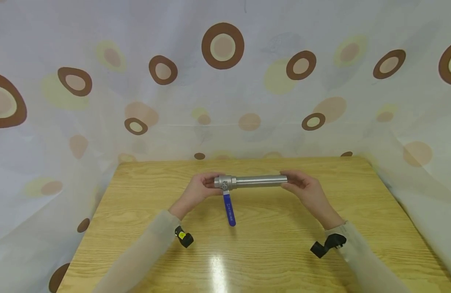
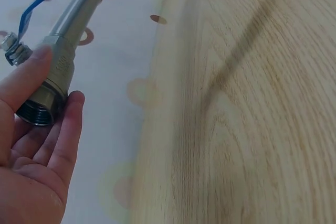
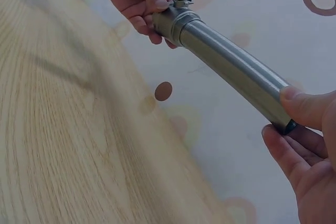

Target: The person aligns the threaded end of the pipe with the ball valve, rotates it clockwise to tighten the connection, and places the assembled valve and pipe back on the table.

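My left hand [image 1: 200,190] grips a metal ball valve [image 1: 224,182] by its body, thumb on one side and fingers on the other. The valve's blue lever handle [image 1: 229,209] points toward me in the head view. A straight steel pipe [image 1: 261,181] extends from the valve's right end. At the pipe's far end my right hand [image 1: 309,194] pinches it between thumb and fingers. The left wrist view looks into the threaded open end [image 2: 38,109] of the valve. Valve and pipe are held level above the table, and their shadow falls on the wood.
Below the hands is a wooden table [image 1: 269,252] with a light grain. A pale curtain [image 1: 247,93] with brown and yellow circles hangs behind it and along both sides. Small black cameras [image 1: 187,239] are strapped on both wrists.
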A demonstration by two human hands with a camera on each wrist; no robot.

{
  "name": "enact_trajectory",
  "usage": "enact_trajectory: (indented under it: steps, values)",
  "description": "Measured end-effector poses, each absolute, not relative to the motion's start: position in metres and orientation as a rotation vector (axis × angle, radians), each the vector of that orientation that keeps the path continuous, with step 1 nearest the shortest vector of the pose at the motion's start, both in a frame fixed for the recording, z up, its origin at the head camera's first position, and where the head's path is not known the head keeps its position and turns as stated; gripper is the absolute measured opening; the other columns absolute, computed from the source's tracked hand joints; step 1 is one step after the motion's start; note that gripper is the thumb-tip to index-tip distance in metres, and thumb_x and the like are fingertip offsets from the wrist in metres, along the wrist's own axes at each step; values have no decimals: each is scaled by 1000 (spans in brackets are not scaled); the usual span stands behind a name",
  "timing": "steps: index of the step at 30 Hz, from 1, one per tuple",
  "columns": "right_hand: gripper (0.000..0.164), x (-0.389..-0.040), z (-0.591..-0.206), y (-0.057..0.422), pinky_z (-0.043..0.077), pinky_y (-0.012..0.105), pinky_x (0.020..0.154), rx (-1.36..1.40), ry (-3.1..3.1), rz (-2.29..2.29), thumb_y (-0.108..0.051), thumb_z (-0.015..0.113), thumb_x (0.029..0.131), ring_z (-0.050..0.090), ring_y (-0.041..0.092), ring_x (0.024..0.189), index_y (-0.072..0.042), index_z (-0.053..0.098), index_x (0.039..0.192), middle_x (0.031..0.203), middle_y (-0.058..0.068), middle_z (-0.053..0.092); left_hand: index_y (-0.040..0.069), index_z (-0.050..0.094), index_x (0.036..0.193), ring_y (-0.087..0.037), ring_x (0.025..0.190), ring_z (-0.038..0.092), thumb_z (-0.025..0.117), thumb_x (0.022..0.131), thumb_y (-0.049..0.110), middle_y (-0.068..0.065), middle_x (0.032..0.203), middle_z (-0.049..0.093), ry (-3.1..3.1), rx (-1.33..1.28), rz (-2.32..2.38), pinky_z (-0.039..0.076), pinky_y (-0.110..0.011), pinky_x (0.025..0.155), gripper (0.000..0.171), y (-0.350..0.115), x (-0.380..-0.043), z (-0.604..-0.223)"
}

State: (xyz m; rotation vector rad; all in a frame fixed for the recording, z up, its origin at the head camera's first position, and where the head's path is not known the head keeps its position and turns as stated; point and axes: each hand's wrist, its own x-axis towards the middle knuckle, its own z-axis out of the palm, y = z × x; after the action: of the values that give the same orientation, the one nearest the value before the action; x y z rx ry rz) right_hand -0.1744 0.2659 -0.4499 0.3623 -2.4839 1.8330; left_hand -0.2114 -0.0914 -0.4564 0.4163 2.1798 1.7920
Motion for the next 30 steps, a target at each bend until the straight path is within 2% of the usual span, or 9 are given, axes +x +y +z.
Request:
enact_trajectory:
  steps: [4,9,13,16,23,30]
  values:
    - [46,-176,-455,268,60,22,86,344,-2532,1814,-19,71,100,67,4,101,2,61,140,121,10,71,5,66,136,-30,114,70,83,86,4,-16,130,70,2271,455,1716,60,-38,99,53,-93,-213,-459]
    - [46,-181,-463,271,61,27,89,366,-2577,1795,-19,70,101,67,4,102,0,60,142,126,20,67,8,69,135,-22,100,70,86,85,8,-9,121,73,2387,499,1614,60,-32,87,53,-94,-215,-463]
    - [44,-185,-469,272,61,24,87,394,-2613,1772,-16,71,100,67,3,102,-1,62,140,128,23,66,14,73,130,-16,93,65,88,83,13,-1,113,76,2479,522,1536,54,-29,78,49,-95,-218,-467]
    - [43,-187,-472,274,59,21,85,441,-2650,1736,-14,71,100,67,3,102,-1,63,139,131,24,65,18,75,127,-17,90,61,89,81,16,3,107,76,2523,510,1496,51,-30,75,48,-96,-218,-471]
    - [42,-196,-482,274,59,21,87,531,-2694,1668,-10,73,98,67,6,104,1,64,137,132,22,66,17,75,128,-16,101,64,89,81,19,3,112,75,2524,488,1485,55,-33,87,49,-100,-217,-479]
    - [41,-202,-487,270,59,22,90,575,-2741,1591,-13,73,98,69,16,109,1,65,136,132,18,68,15,75,126,-14,100,66,89,81,20,2,108,77,2557,492,1441,55,-33,86,47,-104,-217,-483]
